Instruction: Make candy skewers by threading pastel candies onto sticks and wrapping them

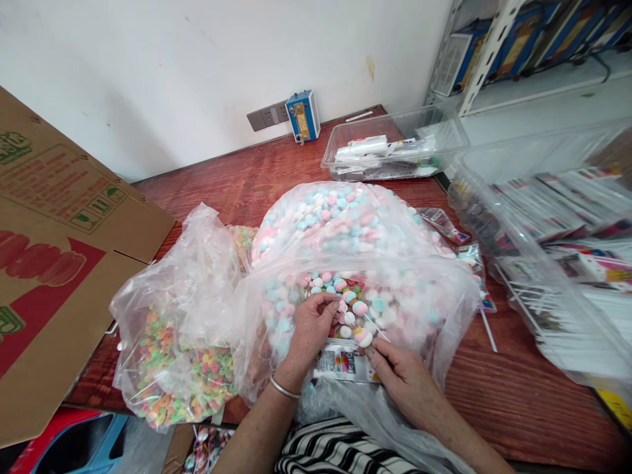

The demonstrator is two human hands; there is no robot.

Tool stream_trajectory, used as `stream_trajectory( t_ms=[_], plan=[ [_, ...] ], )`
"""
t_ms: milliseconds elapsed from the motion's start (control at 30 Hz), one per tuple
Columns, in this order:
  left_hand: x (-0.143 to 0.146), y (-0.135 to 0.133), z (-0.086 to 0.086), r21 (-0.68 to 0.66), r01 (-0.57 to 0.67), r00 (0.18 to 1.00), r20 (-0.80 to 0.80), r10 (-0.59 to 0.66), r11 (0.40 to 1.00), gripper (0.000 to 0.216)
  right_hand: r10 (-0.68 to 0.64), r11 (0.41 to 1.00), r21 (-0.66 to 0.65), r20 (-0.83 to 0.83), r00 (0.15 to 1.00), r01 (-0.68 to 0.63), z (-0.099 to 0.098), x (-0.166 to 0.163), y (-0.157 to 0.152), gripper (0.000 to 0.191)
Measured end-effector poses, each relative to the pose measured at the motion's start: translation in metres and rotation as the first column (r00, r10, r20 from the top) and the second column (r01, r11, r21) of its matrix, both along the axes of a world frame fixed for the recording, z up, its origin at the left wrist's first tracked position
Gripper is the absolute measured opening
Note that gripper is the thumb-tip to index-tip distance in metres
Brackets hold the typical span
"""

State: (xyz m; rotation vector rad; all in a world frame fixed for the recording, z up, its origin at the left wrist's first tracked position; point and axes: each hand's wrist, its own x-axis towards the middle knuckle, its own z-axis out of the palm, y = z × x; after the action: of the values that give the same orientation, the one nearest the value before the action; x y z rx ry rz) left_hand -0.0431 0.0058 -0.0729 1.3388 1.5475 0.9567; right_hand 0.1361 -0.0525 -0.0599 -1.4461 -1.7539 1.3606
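My left hand (313, 326), with a silver bangle at its wrist, pinches around a small pink candy among the sweets at the middle. In my right hand (402, 375), thumb and fingers close on the near end of a candy skewer (363, 337) with pink, white and yellow pieces. A white stick shows beside it. Around both hands spreads a large clear bag (340, 210) full of pink, blue and white candies. A printed packet (345, 362) lies just below the hands. What exactly sits between the left fingertips is partly hidden.
To the left are a clear bag of colourful gummies (192, 368) and a large cardboard box (59, 230). On the right, a clear bin (523, 289) holds white sticks and packets. A clear tray (395, 174) and a blue box (303, 117) stand toward the wall.
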Motion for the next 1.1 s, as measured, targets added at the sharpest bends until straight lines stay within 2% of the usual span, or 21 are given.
stream_trajectory(
  t_ms=[133,200,267,333,400,567,633,700,733,800,867,933,1100],
  plan=[
    [0.002,-0.003,0.006,0.109,0.042,0.993,-0.117,-0.029,0.993,0.019,-0.003,1.0,0.017,0.012,1.0,0.003,0.001,0.002,-0.001,0.029],
    [0.003,-0.005,0.01,0.192,0.158,0.964,-0.242,-0.109,0.969,0.025,-0.005,1.0,0.018,0.003,1.0,0.005,0.001,0.004,-0.001,0.029],
    [0.003,-0.007,0.012,0.244,0.289,0.898,-0.404,-0.173,0.926,0.03,-0.011,1.0,0.018,-0.013,1.0,0.011,0.002,0.005,-0.001,0.028],
    [0.005,-0.009,0.012,0.254,0.354,0.83,-0.529,-0.177,0.9,0.03,-0.022,1.0,0.019,-0.029,0.999,0.022,0.004,0.006,0.0,0.028],
    [0.006,-0.01,0.009,0.255,0.368,0.781,-0.607,-0.148,0.894,0.03,-0.028,0.999,0.018,-0.033,0.999,0.028,0.005,0.007,0.0,0.028],
    [0.009,-0.015,-0.001,0.231,0.402,0.661,-0.743,-0.106,0.886,0.025,-0.036,0.999,0.017,-0.025,0.999,0.037,0.004,0.008,0.002,0.028],
    [0.01,-0.016,-0.002,0.222,0.42,0.641,-0.759,-0.115,0.88,0.02,-0.038,0.999,0.019,-0.025,0.999,0.039,0.003,0.007,0.002,0.028],
    [0.011,-0.015,-0.001,0.222,0.397,0.686,-0.716,-0.128,0.891,0.019,-0.038,0.999,0.024,-0.028,0.999,0.039,0.004,0.007,0.002,0.028],
    [0.012,-0.014,0.0,0.221,0.351,0.751,-0.647,-0.132,0.91,0.018,-0.037,0.999,0.026,-0.03,0.999,0.038,0.005,0.007,0.002,0.028],
    [0.012,-0.011,0.003,0.195,0.207,0.9,-0.422,-0.108,0.959,0.014,-0.032,0.999,0.028,-0.031,0.999,0.033,0.006,0.007,0.001,0.028],
    [0.01,-0.008,0.007,0.138,0.068,0.979,-0.199,-0.04,0.988,0.011,-0.031,0.999,0.027,-0.027,0.999,0.032,0.007,0.008,0.0,0.029],
    [0.008,-0.006,0.01,0.082,-0.007,0.997,-0.074,0.013,0.997,0.009,-0.028,0.999,0.02,-0.021,0.999,0.028,0.007,0.009,-0.001,0.03],
    [0.007,-0.004,0.018,-0.045,-0.08,0.98,0.178,0.087,0.996,0.016,0.022,1.0,0.014,0.019,1.0,-0.023,0.007,0.007,-0.003,0.031]
  ],
)
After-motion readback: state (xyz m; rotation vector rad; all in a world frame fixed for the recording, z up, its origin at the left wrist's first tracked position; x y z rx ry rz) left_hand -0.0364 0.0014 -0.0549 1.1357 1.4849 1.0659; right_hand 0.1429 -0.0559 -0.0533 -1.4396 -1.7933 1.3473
